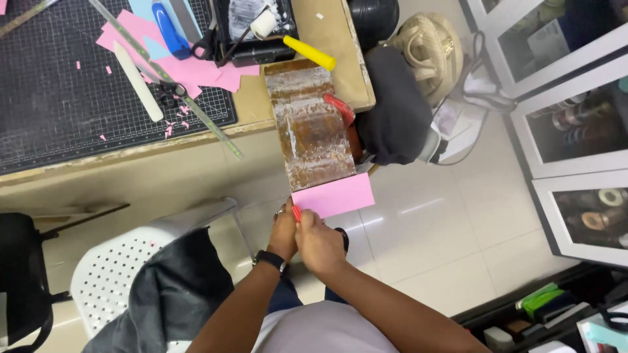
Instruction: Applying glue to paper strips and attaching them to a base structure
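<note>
The desk [314, 39] fills the far left of the view, with a black cutting mat [59, 98] carrying pink paper scraps [196, 68], a metal ruler [196, 104] and a white bone folder [137, 82]. At the desk's near right edge a worn, rust-stained board [307, 124] juts out over the tiled floor [445, 242], with a red lever [340, 108] along its right side. A white perforated chair [111, 274] stands near left.

A pink card sheet [333, 195] lies at the near end of the board, half overhanging it. The step in hand is judged to be trimming or marking this sheet; it would be done well with the sheet kept flat and square to the board's edge, and pressure held steady so it does not slip.

The left hand [283, 232], with a wristwatch, and the right hand [318, 243] are pressed together just near of the sheet. The fingers are closed on a small red tool [296, 213], whose tip touches the sheet's near left corner. Which hand grips it cannot be told.
</note>
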